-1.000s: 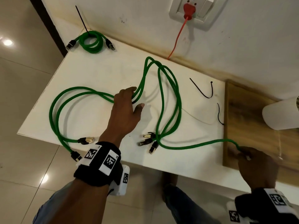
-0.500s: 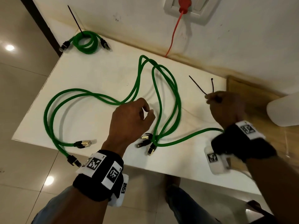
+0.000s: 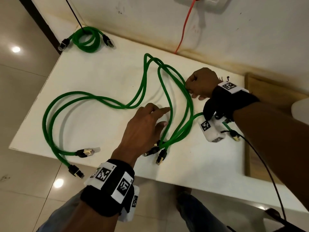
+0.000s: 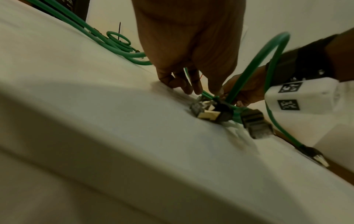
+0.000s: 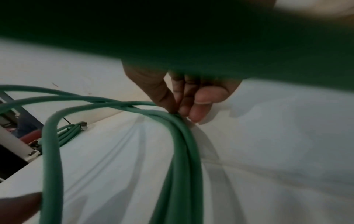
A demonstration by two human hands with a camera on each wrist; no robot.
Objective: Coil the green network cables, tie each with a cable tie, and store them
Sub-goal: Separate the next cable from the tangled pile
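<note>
Several loose green network cables (image 3: 93, 99) sprawl in long loops over the white table (image 3: 100, 72). Their gold-tipped plugs (image 3: 158, 153) bunch near the front edge. My right hand (image 3: 192, 92) is curled at the right side of the loops. In the right wrist view its thumb and fingers (image 5: 184, 112) pinch a bundle of green strands (image 5: 182, 136). My left hand (image 3: 165, 116) reaches over the middle loop with straight fingers. In the left wrist view its fingertips (image 4: 191, 89) touch the table beside the plugs (image 4: 206, 110). A coiled green cable (image 3: 87, 39) lies at the back left, with a black tie (image 3: 73, 12) sticking up from it.
A wooden board (image 3: 267, 97) lies at the table's right end, with a white cylinder (image 3: 301, 108) on it. A red cord (image 3: 184, 27) hangs down the wall behind. One more plug (image 3: 235, 137) lies under my right wrist. The floor drops away left and front.
My right hand has moved left from the black ties near the board onto the cable strands and taken hold of them. My left hand has stretched its fingers toward the middle loop.
</note>
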